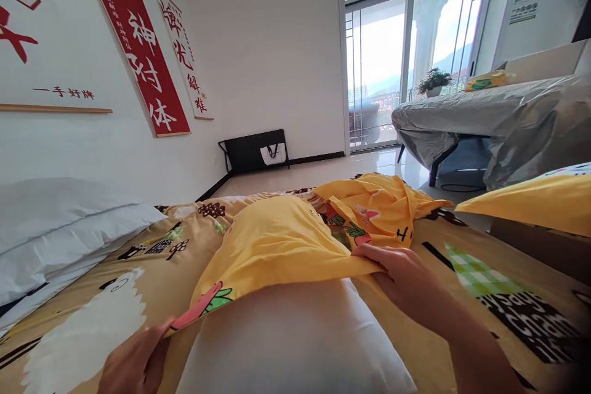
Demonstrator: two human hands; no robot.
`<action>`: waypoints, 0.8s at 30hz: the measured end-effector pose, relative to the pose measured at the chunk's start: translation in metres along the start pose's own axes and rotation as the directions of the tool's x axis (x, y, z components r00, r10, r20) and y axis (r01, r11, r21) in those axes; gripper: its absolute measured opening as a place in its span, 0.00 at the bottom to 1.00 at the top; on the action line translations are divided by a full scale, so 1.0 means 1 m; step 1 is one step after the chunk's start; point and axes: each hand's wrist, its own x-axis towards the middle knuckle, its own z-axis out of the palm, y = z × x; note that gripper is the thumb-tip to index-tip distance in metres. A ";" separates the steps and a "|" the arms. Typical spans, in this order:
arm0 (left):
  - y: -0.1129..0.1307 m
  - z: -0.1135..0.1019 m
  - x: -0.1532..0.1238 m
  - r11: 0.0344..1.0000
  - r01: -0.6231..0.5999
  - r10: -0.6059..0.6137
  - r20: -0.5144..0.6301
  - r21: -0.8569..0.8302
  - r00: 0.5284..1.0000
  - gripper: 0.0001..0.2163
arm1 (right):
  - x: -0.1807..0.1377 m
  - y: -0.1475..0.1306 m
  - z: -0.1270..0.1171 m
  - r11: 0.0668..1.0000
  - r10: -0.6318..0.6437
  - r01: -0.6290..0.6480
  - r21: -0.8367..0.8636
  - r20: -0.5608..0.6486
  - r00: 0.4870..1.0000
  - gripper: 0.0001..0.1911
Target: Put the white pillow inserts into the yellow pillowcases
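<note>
A yellow pillowcase (277, 237) with carrot prints covers the far part of a white pillow (295, 338) lying on the bed. The pillow's near part sticks out bare toward me. My left hand (136, 357) pinches the pillowcase's left corner at its open edge. On the other side, my right hand (390, 271) grips the same edge near the right corner, holding it stretched above the pillow. Behind my right hand lies a crumpled yellow cloth (383, 209) with carrot and letter prints.
White pillows (69, 221) are stacked at the left on the patterned bedspread (184, 283). Another yellow pillow-like item (530, 203) lies at the right. Beyond the bed are a black folded panel (247, 154) by the wall and a plastic-covered grey seat or table (471, 111).
</note>
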 end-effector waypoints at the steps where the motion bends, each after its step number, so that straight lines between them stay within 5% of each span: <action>1: 0.002 -0.003 0.010 0.997 -0.051 0.052 -0.015 0.055 0.999 0.21 | -0.001 0.000 0.000 1.000 0.011 -0.010 0.013 -0.054 0.998 0.17; 6: 0.000 -0.008 0.086 0.904 -0.170 0.221 -0.091 0.392 0.971 0.18 | 0.031 -0.005 0.005 0.980 0.121 -0.142 -0.138 -0.148 0.982 0.18; 8: -0.003 -0.002 0.131 0.844 -0.276 0.307 0.008 0.461 0.952 0.18 | 0.067 -0.002 0.007 0.957 0.117 -0.133 -0.258 -0.077 0.990 0.19; 11: -0.006 0.017 0.199 0.770 -0.286 0.277 0.105 0.571 0.955 0.15 | 0.138 0.006 0.010 0.913 0.081 -0.075 -0.400 -0.003 0.997 0.19; 17: -0.006 0.093 0.288 0.734 -0.291 0.272 0.127 0.614 0.954 0.17 | 0.250 0.030 0.036 0.820 0.081 -0.087 -0.566 -0.037 0.996 0.17; 24: -0.031 0.201 0.300 0.903 -0.104 0.045 0.148 0.417 0.988 0.16 | 0.295 0.068 0.092 0.812 0.097 -0.088 -0.577 -0.015 0.995 0.19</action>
